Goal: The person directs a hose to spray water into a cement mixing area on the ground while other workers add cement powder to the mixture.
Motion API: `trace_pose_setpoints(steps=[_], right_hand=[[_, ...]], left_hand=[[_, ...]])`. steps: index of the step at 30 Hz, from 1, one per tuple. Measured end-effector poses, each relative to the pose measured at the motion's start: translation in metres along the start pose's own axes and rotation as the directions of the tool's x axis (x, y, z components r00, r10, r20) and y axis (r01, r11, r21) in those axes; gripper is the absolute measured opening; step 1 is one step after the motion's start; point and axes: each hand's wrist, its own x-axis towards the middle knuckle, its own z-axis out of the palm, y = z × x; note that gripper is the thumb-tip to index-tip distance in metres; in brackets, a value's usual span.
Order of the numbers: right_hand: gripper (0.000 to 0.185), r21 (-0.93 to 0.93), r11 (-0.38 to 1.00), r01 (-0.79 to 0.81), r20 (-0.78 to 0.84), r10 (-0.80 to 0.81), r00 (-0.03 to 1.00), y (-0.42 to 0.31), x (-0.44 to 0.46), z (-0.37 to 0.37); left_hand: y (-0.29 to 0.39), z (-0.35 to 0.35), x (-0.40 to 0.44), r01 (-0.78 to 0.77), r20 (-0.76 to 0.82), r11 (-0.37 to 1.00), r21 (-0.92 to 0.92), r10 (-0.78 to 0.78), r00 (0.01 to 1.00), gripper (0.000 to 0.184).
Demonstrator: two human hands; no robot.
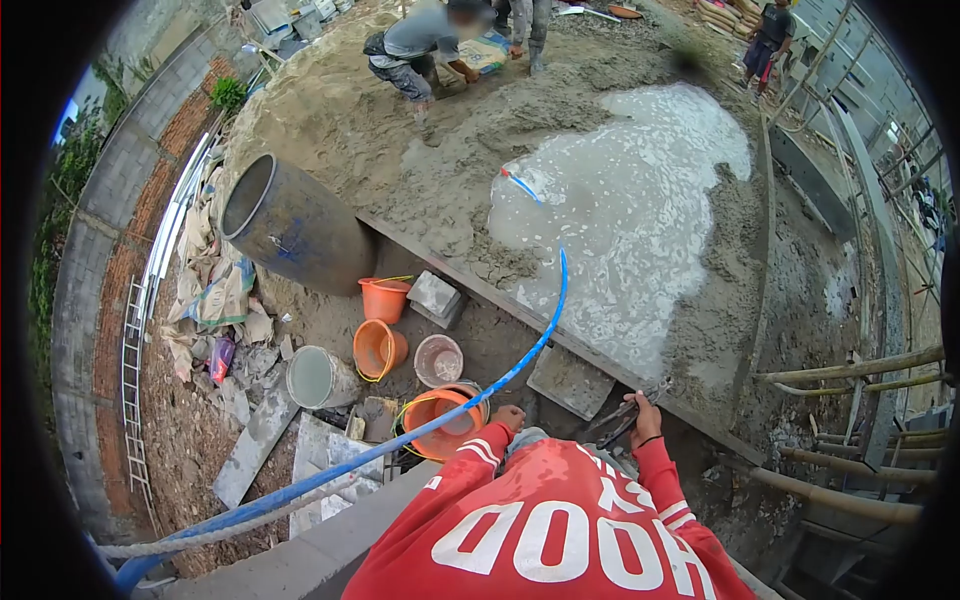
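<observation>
My left hand (510, 417) is at the front of my red sweater, its fingers curled in. What it holds, if anything, is hidden. To the right, my right hand (647, 418) has its fingers closed on a dark, thin object (612, 424) whose kind I cannot make out. Beyond both hands a plank edge (480, 285) borders a pool of grey, foamy water (640, 200) amid wet mortar. A blue hose (560, 300) arches past my left hand, and its red-tipped end (508, 173) lies in the pool. Nearest my left hand stands an orange bucket (432, 440).
A large dark drum (330, 225), more buckets (385, 300) and a concrete block (435, 296) stand at left. Co-workers, one in a grey shirt (420, 40) bending over a sack (485, 52), are at the far side. Bamboo poles (850, 365) jut in from the right.
</observation>
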Motion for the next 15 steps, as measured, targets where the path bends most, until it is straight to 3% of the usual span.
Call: trace_pose_setpoints(steps=[10, 15], right_hand=[[0.031, 0.029, 0.999, 0.046, -0.065, -0.044, 0.997, 0.003, -0.002, -0.016], [0.031, 0.127, 0.992, 0.003, -0.120, 0.012, 0.993, -0.001, -0.012, -0.024]], left_hand=[[-0.008, -0.004, -0.001, -0.015, 0.032, 0.995, 0.096, 0.012, 0.999, 0.023], [-0.018, -0.009, 0.011, -0.014, 0.035, 0.987, 0.160, 0.008, 0.999, 0.022]])
